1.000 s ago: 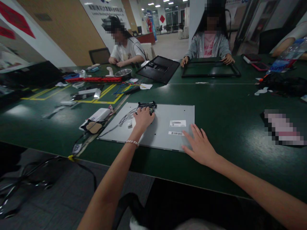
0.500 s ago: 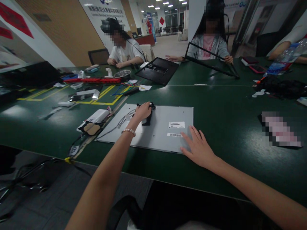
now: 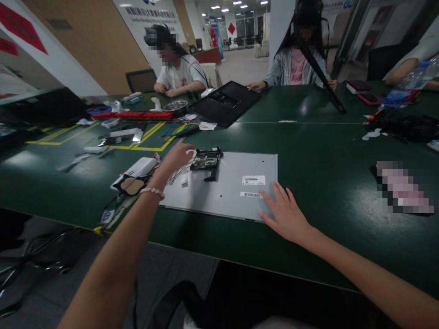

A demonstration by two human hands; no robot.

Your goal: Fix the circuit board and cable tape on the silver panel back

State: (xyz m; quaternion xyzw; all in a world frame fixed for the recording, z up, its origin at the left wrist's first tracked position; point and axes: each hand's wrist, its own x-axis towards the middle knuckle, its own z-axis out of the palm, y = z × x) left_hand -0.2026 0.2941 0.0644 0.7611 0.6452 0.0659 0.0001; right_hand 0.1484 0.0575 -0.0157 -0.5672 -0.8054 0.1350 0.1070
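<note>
A grey metal panel (image 3: pixel 236 183) with two white labels lies flat on the green table (image 3: pixel 325 164). On its far left part rests a small circuit board in a black bracket (image 3: pixel 206 161), with thin wires running off to the left. My left hand (image 3: pixel 176 157) hovers just left of that board, fingers curled, and whether it holds anything is hidden. My right hand (image 3: pixel 286 214) lies flat and open on the panel's near right corner.
A white box (image 3: pixel 137 169) and cables sit left of the panel. Tools, a red strip and a metal bowl (image 3: pixel 175 106) lie further left. Across the table one person touches a black monitor shell (image 3: pixel 224 101); another tilts up a black frame (image 3: pixel 322 77). Phones lie far right.
My left hand has let go of the board and bracket and drawn back to the left, uncovering the board. The person opposite has raised the black frame from flat to steeply tilted.
</note>
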